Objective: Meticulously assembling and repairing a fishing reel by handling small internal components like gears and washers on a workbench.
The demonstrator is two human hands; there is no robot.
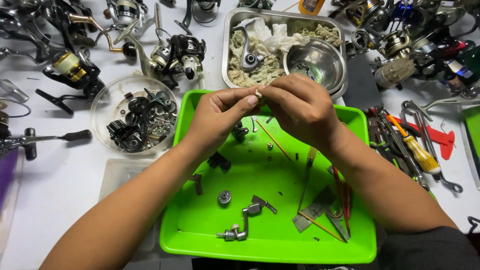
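Something small and pale (pixel 259 93) is being pinched between closed fingertips of left hand (pixel 218 116) and right hand (pixel 300 107) above the green tray (pixel 200 235).

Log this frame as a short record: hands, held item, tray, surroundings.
left hand: raised over the tray, fingertips pinching a small pale item
right hand: pinching the same item from the other side
held item: tiny, off-white, mostly hidden by fingers; kind unclear
green tray: holds a metal crank handle, a small round gear, thin rods and flat bits
steel pan: behind the tray, with rags and a steel bowl
clear dish: dark small parts
table: fishing reels at back, screwdriver at right
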